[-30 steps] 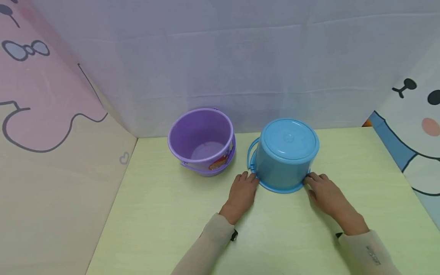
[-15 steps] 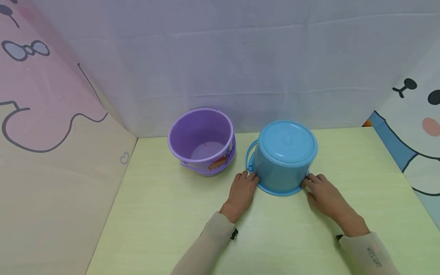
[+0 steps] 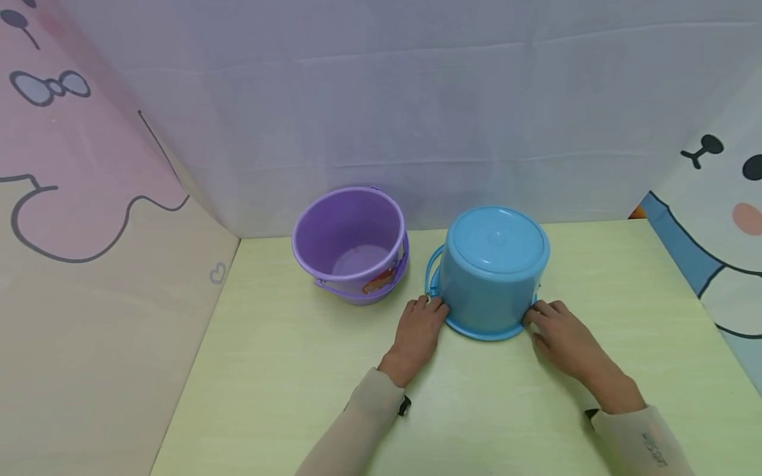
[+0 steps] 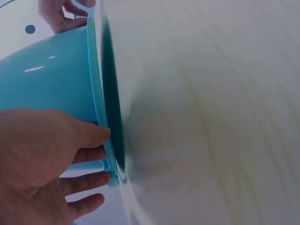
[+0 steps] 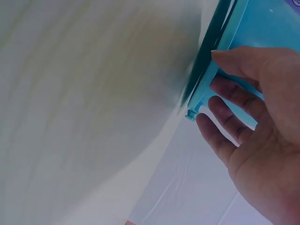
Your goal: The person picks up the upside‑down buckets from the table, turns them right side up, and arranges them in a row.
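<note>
A blue bucket (image 3: 497, 284) stands upside down on the pale table, its round base facing up and its rim at the bottom. My left hand (image 3: 413, 337) holds the rim at the left, close to the bucket's blue handle (image 3: 430, 268). On the opposite side my right hand (image 3: 559, 337) grips the rim. In the left wrist view, the thumb and fingertips of the left hand (image 4: 42, 159) lie at the rim's edge. The right wrist view has the right hand's (image 5: 267, 112) thumb on the rim, with the fingers spread beside it. The bucket's inside is hidden.
An upright purple bucket (image 3: 357, 221) with a coloured sticker (image 3: 378, 281) sits left of the blue one, near the back cloth wall (image 3: 417, 106). Printed panels (image 3: 95, 158) border the table (image 3: 286, 383) on the left and right.
The blue bucket has shifted slightly toward me and to the left, its base dipping and then rising again a little. Both hands stay at its rim. The purple bucket has not moved.
</note>
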Tool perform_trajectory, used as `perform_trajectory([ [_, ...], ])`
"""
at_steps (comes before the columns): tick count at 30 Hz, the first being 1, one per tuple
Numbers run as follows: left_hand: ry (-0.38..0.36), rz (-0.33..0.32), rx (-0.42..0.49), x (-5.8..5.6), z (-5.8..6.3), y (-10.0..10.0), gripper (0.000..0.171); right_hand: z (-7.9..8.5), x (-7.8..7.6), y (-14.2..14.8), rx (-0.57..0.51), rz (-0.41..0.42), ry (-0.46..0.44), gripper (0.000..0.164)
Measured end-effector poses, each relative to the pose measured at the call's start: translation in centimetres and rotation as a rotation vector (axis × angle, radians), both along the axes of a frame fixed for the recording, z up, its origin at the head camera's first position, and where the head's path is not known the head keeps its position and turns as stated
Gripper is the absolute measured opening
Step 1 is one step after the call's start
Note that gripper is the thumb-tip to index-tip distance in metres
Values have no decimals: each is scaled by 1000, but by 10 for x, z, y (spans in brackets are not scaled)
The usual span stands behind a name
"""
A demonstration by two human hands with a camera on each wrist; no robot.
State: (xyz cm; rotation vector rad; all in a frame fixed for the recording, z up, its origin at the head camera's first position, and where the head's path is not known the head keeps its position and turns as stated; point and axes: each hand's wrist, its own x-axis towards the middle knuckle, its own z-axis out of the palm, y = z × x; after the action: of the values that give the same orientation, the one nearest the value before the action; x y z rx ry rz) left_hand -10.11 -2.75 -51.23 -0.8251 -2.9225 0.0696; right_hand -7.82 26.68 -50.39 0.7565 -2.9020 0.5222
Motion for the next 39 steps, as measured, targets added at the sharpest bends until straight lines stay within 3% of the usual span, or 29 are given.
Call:
perform_trajectory([
  [10, -27, 10, 56, 1, 4, -1, 15, 3, 1, 1, -22, -12, 63, 32],
  [25, 18, 5, 138, 4, 7, -4, 4, 5, 4, -2, -67, -20, 176, 37],
  [39, 59, -11, 219, 5, 9, -7, 12, 17, 7, -3, -89, -35, 172, 38],
])
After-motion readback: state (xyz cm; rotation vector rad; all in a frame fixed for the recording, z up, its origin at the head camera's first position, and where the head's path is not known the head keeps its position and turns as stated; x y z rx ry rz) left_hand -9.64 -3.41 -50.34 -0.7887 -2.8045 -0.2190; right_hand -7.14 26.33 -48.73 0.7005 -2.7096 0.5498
